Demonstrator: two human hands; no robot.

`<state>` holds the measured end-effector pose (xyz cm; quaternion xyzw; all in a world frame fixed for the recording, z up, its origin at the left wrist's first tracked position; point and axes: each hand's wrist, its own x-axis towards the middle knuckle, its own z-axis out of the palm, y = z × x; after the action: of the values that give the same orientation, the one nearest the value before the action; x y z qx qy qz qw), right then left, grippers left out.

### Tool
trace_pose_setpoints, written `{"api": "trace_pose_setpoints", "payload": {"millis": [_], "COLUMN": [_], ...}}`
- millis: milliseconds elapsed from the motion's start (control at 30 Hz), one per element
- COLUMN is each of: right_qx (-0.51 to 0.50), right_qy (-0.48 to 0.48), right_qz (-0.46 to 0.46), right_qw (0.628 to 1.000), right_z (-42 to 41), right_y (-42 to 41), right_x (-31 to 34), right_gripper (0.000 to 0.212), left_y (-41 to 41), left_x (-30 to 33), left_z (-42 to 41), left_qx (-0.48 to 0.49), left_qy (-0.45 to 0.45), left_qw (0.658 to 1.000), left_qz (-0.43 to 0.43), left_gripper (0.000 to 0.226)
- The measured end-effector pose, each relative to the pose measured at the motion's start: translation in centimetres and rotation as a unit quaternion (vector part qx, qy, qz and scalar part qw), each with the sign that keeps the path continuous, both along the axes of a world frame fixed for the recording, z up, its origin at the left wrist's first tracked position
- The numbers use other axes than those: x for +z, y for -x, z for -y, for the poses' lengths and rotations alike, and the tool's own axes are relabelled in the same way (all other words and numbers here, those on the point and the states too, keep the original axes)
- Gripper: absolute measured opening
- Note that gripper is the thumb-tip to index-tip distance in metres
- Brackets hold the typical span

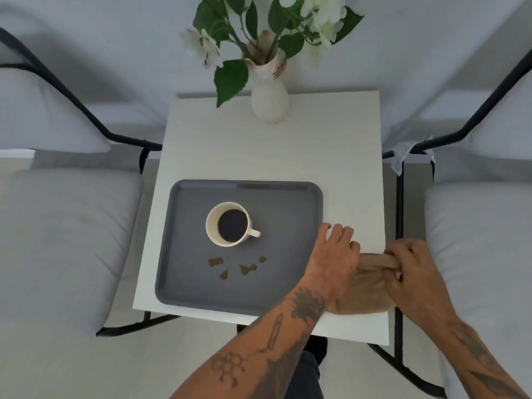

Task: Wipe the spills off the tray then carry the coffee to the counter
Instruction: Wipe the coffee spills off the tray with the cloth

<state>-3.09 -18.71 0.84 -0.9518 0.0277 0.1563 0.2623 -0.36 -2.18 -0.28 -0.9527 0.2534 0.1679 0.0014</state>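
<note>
A view from above onto a small white table point(267, 156) set between two pale cushioned chairs with black frames. A grey tray point(184, 295) lies on the near left part of the table. On the tray, left of its middle, stands a cream cup point(213, 226) of black coffee, upright, its handle pointing right. Just in front of the cup, a few small brown spills point(245, 268) lie in a loose row across the tray floor, apart from the cup.

Both bare, tattooed forearms reach in from the bottom edge. The left hand point(335, 263) rests palm down at the tray's right edge, fingers spread and flat, tips on the table just beyond the tray rim. Its heel presses on a tan cloth point(361, 295), which lies on the table just right of the tray, near the front right corner. The hand is open and flat rather than closed around anything.

The right hand point(414, 272) sits at the table's right edge, knuckles up, fingers curled. It pinches the far edge of the cloth, which is bunched into a roll between thumb and fingers and lifted slightly off the rest of the fabric. The two hands are close together, with the cloth spanning between them.

At the far edge of the table stands a white vase point(270, 99) with green leaves and white flowers.
</note>
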Motion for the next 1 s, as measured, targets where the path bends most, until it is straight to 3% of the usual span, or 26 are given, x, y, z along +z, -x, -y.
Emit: {"api": "trace_pose_setpoints", "payload": {"millis": [133, 267, 333, 433, 533, 633, 733, 800, 900, 1000], "right_qx": [-0.046, -0.080, -0.085, -0.055, -0.022, 0.019, -0.019, -0.145, -0.347, -0.385], "right_qy": [-0.079, -0.073, -0.060, -0.050, -0.069, -0.067, -0.036, -0.029, -0.032, -0.053], "right_qz": [-0.029, -0.005, -0.007, 0.020, 0.007, -0.042, -0.073, -0.029, -0.046, -0.145], "right_qw": [0.995, 0.994, 0.995, 0.997, 0.997, 0.997, 0.997, 0.989, 0.936, 0.910], "right_z": [0.5, 0.3, -0.6, -3.5, -8.2, -13.9, -17.3, -17.7, -16.3, -15.7], "right_y": [3.3, 6.7, 7.5, 5.7, 2.9, 0.4, -0.1, 0.8, 3.6, 6.3], "right_x": [5.2, 9.1, 10.6, 12.4, 11.9, 8.2, 4.1, 3.1, 2.2, 0.4], "right_gripper": [0.047, 0.044, 0.041, 0.032, 0.039, 0.033, 0.047, 0.046, 0.044, 0.042], "left_y": [3.7, 8.9, 10.3, 11.0, 11.0, 10.6, 11.2, 12.2, 13.0, 12.4], "left_x": [1.7, 5.5, 8.0, 9.9, 9.1, 5.4, 1.4, 0.0, -0.5, -2.3], "left_z": [-1.1, -2.4, -3.1, -4.7, -7.2, -11.2, -16.0, -18.0, -16.9, -12.8], "left_qx": [0.025, 0.080, 0.146, 0.285, 0.385, 0.462, 0.508, 0.479, 0.312, 0.133], "left_qy": [0.179, 0.285, 0.344, 0.383, 0.419, 0.399, 0.243, 0.178, 0.203, 0.194], "left_qw": [0.983, 0.945, 0.907, 0.840, 0.783, 0.759, 0.822, 0.859, 0.926, 0.971], "left_qz": [-0.038, -0.141, -0.195, -0.258, -0.250, -0.226, -0.084, 0.015, 0.056, 0.041], "left_gripper": [0.028, 0.024, 0.029, 0.042, 0.039, 0.033, 0.042, 0.046, 0.037, 0.045]}}
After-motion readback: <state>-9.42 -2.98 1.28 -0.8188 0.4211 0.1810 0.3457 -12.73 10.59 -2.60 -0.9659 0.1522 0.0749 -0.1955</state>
